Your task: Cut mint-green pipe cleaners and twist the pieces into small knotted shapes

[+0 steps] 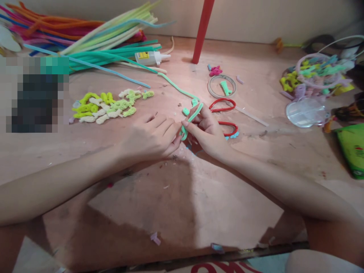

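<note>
Between my two hands, over the middle of the table, is a mint-green pipe cleaner [196, 112] bent into a loop at its lower end. My left hand [155, 136] pinches that lower end with its fingertips. Higher up, the thumb and fingers of my right hand [209, 131] are closed on the same piece. Small green curled bits [185, 111] lie just beyond the fingertips. Red-handled scissors [233, 131] rest beside my right hand, their blades hidden under it. A longer light-green pipe cleaner [178, 88] stretches away behind the hands.
Yellow, white and lime twisted pieces [105, 108] are heaped on the left. Behind them lie bundled pipe cleaners [108, 60] and a glue bottle [148, 58]. A red post [202, 34] stands at the back. A tape ring [209, 91], clear round container [305, 112] and green packet [352, 148] are rightward.
</note>
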`<action>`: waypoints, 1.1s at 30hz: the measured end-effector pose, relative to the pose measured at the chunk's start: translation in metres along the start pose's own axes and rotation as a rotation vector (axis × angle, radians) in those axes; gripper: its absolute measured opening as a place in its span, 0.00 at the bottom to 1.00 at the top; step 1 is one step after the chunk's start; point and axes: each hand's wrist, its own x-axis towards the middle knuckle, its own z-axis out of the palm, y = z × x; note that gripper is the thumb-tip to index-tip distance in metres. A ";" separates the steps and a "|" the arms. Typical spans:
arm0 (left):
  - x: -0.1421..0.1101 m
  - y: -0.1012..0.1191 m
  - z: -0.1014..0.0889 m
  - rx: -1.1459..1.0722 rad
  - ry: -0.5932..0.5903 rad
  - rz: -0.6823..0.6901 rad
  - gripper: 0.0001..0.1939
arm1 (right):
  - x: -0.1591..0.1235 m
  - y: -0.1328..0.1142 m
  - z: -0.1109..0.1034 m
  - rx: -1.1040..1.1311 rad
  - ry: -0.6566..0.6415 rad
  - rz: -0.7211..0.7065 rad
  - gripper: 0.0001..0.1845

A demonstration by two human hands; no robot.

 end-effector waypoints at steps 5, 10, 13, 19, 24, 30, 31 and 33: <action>-0.001 0.001 0.000 -0.018 -0.007 0.011 0.14 | 0.001 0.001 0.000 -0.014 -0.017 -0.007 0.19; -0.004 0.001 0.005 -0.182 -0.014 -0.140 0.13 | -0.001 0.000 0.001 -0.071 0.008 0.048 0.22; -0.005 0.000 0.008 -0.254 0.022 -0.185 0.10 | -0.002 0.002 -0.001 -0.119 0.011 0.030 0.21; -0.006 0.004 0.007 -0.242 0.001 -0.198 0.09 | -0.004 0.005 -0.004 -0.193 -0.003 -0.042 0.11; -0.007 0.001 0.014 -0.368 -0.038 -0.307 0.06 | -0.002 0.003 -0.002 -0.169 0.035 -0.014 0.19; -0.007 -0.011 0.030 -0.643 -0.067 -0.326 0.04 | 0.005 0.001 -0.010 -0.378 -0.070 -0.079 0.23; -0.007 -0.011 0.032 -0.668 -0.063 -0.301 0.05 | 0.007 0.001 -0.012 -0.428 -0.106 -0.107 0.25; -0.005 -0.011 0.033 -0.704 -0.061 -0.251 0.06 | 0.011 0.001 -0.016 -0.481 -0.150 -0.134 0.30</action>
